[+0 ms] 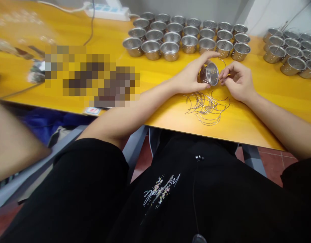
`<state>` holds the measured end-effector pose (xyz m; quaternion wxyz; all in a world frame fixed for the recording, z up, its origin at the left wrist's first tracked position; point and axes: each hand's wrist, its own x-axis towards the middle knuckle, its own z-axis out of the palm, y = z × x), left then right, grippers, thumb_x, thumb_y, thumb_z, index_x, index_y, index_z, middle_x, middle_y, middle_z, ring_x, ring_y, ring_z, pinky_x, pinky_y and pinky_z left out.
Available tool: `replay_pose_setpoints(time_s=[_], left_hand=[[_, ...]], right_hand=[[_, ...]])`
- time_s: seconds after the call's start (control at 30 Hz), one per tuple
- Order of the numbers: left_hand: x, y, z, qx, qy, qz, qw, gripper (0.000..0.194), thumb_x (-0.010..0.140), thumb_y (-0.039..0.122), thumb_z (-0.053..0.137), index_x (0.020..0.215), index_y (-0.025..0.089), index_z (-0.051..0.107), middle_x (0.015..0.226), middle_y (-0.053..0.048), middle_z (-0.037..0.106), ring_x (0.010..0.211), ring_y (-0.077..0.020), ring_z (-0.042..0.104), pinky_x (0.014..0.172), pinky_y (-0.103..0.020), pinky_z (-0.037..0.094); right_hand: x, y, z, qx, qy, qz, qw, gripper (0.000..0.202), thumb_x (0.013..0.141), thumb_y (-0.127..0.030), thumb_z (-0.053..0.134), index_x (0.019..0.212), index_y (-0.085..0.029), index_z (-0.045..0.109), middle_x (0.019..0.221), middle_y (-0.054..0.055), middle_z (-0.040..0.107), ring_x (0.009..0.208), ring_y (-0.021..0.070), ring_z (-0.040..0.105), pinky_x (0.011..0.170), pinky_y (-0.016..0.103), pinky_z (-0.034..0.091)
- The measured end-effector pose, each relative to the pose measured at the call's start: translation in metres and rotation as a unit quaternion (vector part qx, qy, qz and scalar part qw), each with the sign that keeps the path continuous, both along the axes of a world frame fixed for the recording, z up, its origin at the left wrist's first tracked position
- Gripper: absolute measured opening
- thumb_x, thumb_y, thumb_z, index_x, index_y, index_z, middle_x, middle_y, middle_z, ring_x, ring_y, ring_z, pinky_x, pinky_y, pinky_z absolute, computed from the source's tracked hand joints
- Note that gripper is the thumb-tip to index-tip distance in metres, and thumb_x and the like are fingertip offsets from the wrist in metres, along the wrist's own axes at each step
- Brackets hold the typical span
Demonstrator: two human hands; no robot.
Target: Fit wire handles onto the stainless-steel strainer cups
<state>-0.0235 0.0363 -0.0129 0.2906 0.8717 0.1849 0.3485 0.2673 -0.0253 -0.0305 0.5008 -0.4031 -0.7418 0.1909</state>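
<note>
- The perforated cup (213,76) is between the two hands, tilted on its side with its mouth towards the right hand (224,77); whether it touches the counter (168,113) cannot be told.
- The left hand (196,72) has its grip spread around the cup, thumb low and fingers over the top. That span seems right: firm enough to stop turning, leaving the mouth clear.
- The right grip is pinched nearly closed on a thin curved wire (223,61), which arcs up by the rim; whether its end sits in a hole cannot be seen.
- Better to pinch close to the working end and guide it gently, since such wire would likely spring or slip.
- Keep both wrists clear of the loose wires (207,106), which lie between the cup and the counter's near edge and could snag.
</note>
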Motion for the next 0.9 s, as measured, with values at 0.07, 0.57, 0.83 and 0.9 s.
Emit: replay_pose_setpoints(time_s=[0.07, 0.57, 0.83, 0.9], left_hand=[[0.0, -0.001, -0.001, 0.005, -0.005, 0.0, 1.0, 0.127, 0.071, 0.059, 0.097, 0.19, 0.033, 0.059, 0.185, -0.018, 0.075, 0.163, -0.0591, 0.073, 0.145, -0.081, 0.06], [-0.001, -0.01, 0.009, 0.008, 0.013, 0.0, 1.0, 0.116, 0.075, 0.061, 0.099, 0.183, 0.033, 0.066, 0.192, -0.019, 0.069, 0.169, -0.06, 0.071, 0.144, -0.081, 0.061], [-0.002, -0.005, 0.005, 0.011, 0.019, -0.007, 1.0, 0.124, 0.073, 0.055, 0.097, 0.189, 0.034, 0.06, 0.197, -0.017, 0.064, 0.169, -0.0588, 0.071, 0.143, -0.079, 0.063], [-0.001, -0.003, 0.004, 0.01, 0.018, -0.007, 1.0, 0.123, 0.072, 0.056, 0.098, 0.189, 0.036, 0.061, 0.198, -0.015, 0.064, 0.168, -0.0585, 0.072, 0.143, -0.08, 0.063]], right_hand=[[-0.002, -0.002, 0.002, 0.004, 0.004, -0.009, 1.0, 0.044, 0.108, -0.071, 0.091, 0.097, -0.033, 0.072, 0.099, 0.006, 0.084, 0.091, 0.0347, 0.089, 0.087, 0.063, 0.085], [-0.002, -0.009, 0.009, 0.019, -0.034, -0.029, 0.999, 0.04, 0.11, -0.063, 0.094, 0.095, -0.031, 0.076, 0.098, 0.006, 0.084, 0.097, 0.0345, 0.088, 0.098, 0.06, 0.082], [-0.006, -0.01, 0.01, 0.018, -0.03, -0.04, 0.999, 0.046, 0.109, -0.074, 0.09, 0.097, -0.032, 0.076, 0.1, 0.007, 0.084, 0.098, 0.0352, 0.087, 0.092, 0.059, 0.082], [-0.004, -0.009, 0.008, 0.021, -0.03, -0.032, 0.999, 0.044, 0.111, -0.072, 0.089, 0.098, -0.032, 0.077, 0.1, 0.008, 0.084, 0.099, 0.0362, 0.088, 0.093, 0.061, 0.082]])
